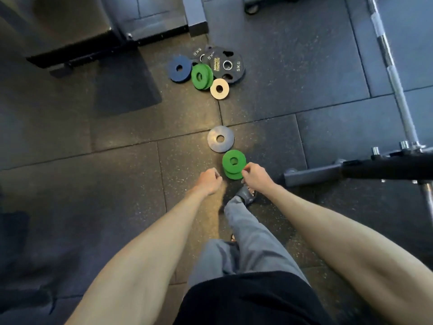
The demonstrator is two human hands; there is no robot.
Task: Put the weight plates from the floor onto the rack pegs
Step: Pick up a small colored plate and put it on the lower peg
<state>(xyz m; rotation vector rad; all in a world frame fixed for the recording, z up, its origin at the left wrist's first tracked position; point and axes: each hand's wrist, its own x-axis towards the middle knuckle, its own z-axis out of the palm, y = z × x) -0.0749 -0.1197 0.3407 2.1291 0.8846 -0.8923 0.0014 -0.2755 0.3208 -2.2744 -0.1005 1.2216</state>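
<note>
So the right hand (255,175) is pinching the edge of 2 stacked green plates (233,164), can't tell if they're off the floor (117,184), and the left hand (209,181) is curled up empty just beside them. A grey plate (220,138) lies flat right past them, the pile (206,70) sits further off, rack (351,170) on the right

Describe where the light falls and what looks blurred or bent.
Head view: warm light pools on the speckled rubber floor around the grey round weight plate, whose face shows glare; the long steel barbell looks curved by the wide lens; the left hand is slightly blurred.
</note>
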